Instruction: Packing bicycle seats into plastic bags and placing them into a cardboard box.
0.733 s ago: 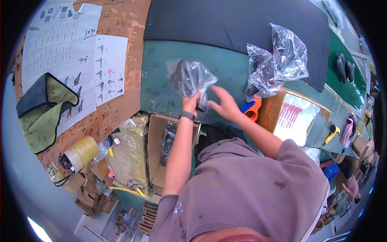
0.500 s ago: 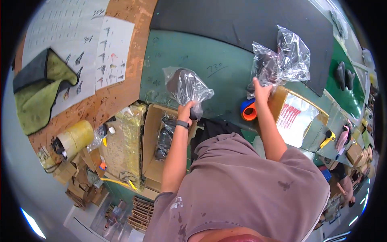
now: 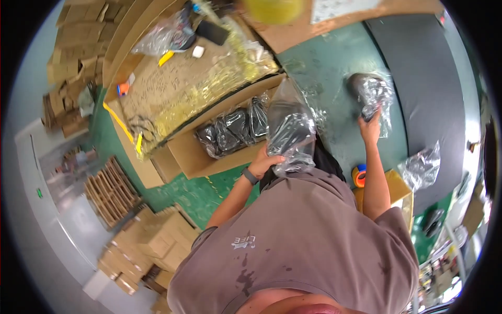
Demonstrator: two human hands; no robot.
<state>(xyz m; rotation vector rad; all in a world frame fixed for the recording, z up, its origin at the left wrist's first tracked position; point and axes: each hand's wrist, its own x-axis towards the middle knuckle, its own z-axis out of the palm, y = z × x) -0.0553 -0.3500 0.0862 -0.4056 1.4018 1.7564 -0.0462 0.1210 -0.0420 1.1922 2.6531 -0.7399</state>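
My left hand (image 3: 265, 162), with a dark band on the wrist, is closed on a dark bicycle saddle (image 3: 291, 123) in a clear plastic bag. That saddle hangs at the right end of an open carton (image 3: 201, 166), close to my body. Inside the carton several more bagged black saddles (image 3: 238, 125) lie side by side. Farther right, over the green worktop, my right hand (image 3: 370, 124) grips the narrow end of another bagged saddle (image 3: 363, 89). The bag's loose plastic covers part of those fingers.
A black mat (image 3: 434, 89) runs along the worktop's far side, with another clear bag (image 3: 422, 166) on it. A blue-and-orange tape roll (image 3: 359, 176) sits by a box (image 3: 397, 188). Left are a taped carton (image 3: 183, 83), a wooden pallet (image 3: 112, 183) and stacked cartons (image 3: 151, 246).
My view has swung left toward the open carton. My left hand has brought its bagged saddle from over the worktop to the carton's end. My right hand's saddle has come away from the other bag.
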